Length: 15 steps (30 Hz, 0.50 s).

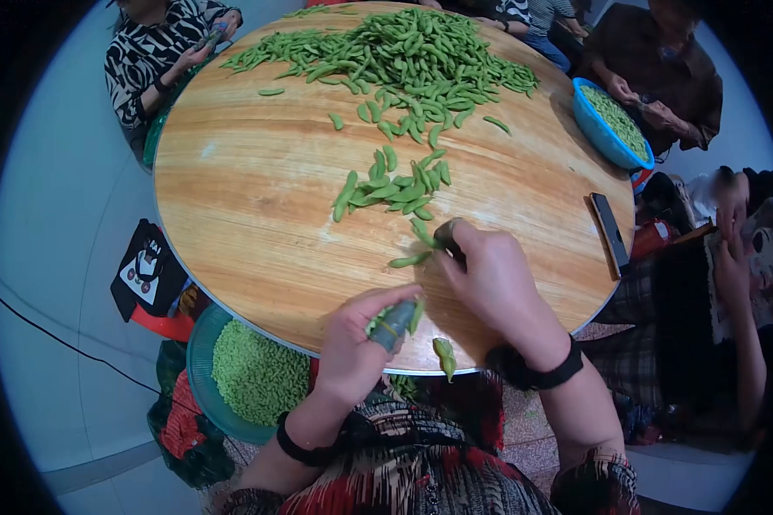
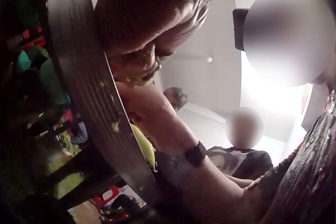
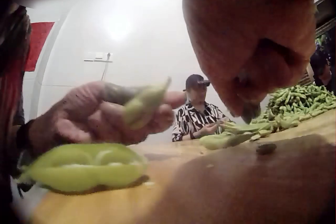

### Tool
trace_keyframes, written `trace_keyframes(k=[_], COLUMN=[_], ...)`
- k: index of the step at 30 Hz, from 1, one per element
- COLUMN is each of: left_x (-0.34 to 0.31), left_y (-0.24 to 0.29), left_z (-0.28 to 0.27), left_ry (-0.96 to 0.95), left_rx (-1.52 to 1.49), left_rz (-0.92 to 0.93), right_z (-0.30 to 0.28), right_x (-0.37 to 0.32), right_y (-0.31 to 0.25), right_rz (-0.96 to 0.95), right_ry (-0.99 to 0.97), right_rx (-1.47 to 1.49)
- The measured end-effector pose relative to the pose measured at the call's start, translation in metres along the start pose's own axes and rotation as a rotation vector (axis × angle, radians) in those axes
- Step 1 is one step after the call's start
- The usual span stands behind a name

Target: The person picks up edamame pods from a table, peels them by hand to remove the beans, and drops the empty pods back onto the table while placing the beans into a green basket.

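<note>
My left hand [image 1: 352, 343] is at the table's front edge and holds a green soybean pod [image 1: 416, 316] against its thumb, which wears a grey cover [image 1: 392, 326]. Some green shows inside its curled fingers; the right wrist view has the held pod [image 3: 144, 106] close up. Farther forward, my right hand [image 1: 494, 270] reaches down with thumb and forefinger curled at a soybean pod [image 1: 423, 233], its fingertips overlapping the pod's end. Another pod [image 1: 410, 260] lies beside those fingertips. Between my forearms, a plump pod [image 1: 444, 359] lies near the table edge.
A loose group of pods [image 1: 395, 190] lies ahead on the round wooden table [image 1: 240, 180], before a large pod heap [image 1: 421, 60]. A phone [image 1: 608, 233] and blue basin [image 1: 614, 127] of beans are right. Below left stands a green basin [image 1: 199, 365] of shelled beans. Other people sit around.
</note>
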<state>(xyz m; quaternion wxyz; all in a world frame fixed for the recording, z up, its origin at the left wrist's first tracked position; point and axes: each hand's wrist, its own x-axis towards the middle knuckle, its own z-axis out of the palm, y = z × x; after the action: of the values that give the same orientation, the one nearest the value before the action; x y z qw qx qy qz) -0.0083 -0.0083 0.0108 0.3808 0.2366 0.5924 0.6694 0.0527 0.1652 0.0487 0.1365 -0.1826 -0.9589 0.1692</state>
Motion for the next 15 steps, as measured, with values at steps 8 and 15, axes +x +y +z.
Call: trace_keyframes(k=[8,15], left_x=[-0.001,-0.006], left_y=[-0.007,-0.005], left_z=[0.013,0.010], left_ry=[0.081,0.130], left_rx=[-0.081,-0.711], left_rz=[0.139,-0.097], right_z=[-0.010,-0.014], right_x=[-0.051,-0.065], right_y=[-0.021,-0.022], right_rz=[-0.052,0.370], right_ry=[-0.107,-0.570], right_rx=[0.414,1.205])
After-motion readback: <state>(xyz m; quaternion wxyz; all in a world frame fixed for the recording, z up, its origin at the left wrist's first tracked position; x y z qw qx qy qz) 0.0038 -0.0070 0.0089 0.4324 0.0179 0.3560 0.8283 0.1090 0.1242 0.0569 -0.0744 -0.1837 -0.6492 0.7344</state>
